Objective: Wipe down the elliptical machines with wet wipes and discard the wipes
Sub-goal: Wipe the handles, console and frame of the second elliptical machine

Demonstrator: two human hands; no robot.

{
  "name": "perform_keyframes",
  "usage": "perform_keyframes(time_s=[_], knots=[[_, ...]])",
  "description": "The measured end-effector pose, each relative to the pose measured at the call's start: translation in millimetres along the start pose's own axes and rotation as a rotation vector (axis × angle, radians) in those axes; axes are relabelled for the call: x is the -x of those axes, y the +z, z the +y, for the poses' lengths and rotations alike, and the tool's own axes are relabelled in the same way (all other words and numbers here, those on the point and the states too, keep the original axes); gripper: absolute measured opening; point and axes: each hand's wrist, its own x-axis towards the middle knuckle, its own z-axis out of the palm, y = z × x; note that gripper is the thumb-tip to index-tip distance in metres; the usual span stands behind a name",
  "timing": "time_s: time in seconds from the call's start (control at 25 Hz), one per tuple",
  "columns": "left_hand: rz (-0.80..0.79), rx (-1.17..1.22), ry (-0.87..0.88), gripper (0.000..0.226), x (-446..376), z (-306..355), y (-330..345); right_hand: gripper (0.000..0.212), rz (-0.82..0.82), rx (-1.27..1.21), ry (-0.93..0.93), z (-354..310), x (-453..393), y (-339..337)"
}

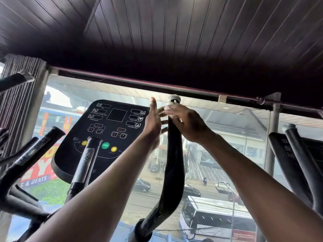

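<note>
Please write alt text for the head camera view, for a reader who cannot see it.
Two bare hands meet near the top of a curved black elliptical handle: the left hand is flat and open beside it, the right hand curls around it. A black console panel stands left, before a window overlooking a street.

Two bare forearms and hands, seen from the wearer's head

The left hand (153,119) and right hand (187,123) wear no gloves, rings, watch or bands; both forearms are uncovered, with no sleeve edge showing anywhere up to the frame's bottom.
</note>
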Motion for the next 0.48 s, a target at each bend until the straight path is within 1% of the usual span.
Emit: perform_keyframes(time_s=[0.04, 0.08, 0.12, 0.24, 0.28, 0.32, 0.36, 0.4, 0.44, 0.48], knots=[[0.002, 0.003, -0.003, 0.078, 0, 0, 1, 0.056, -0.089, 0.040, 0.101, 0, -10, -4], [0.004, 0.004, -0.005, 0.079, 1, 0, 2, 0.061, -0.179, 0.088, 0.157, -1, -16, -5], [0.007, 0.005, -0.003, 0.079, 0, 1, 2, 0.062, -0.231, 0.117, 0.125, -6, -18, -9], [0.019, 0.010, -0.013, 0.080, 1, 1, -3, 0.059, -0.263, 0.129, -0.117, -6, -8, -8], [0.017, 0.003, -0.016, 0.080, 2, 0, -4, 0.059, -0.273, 0.165, -0.093, -4, -14, -11], [0.015, -0.008, -0.020, 0.081, 2, 0, -3, 0.056, -0.282, 0.185, -0.005, -2, -23, -12], [0.014, -0.018, -0.022, 0.081, 3, -1, -2, 0.051, -0.318, 0.217, 0.084, -4, -31, -14], [0.010, -0.023, -0.019, 0.082, 3, -1, 0, 0.044, -0.343, 0.259, 0.114, -7, -36, -12], [0.003, -0.019, -0.015, 0.082, 4, -1, 1, 0.039, -0.343, 0.268, 0.083, -11, -34, -10], [0.000, -0.010, -0.017, 0.082, 5, 0, 0, 0.038, -0.327, 0.254, 0.040, -13, -27, -6]])
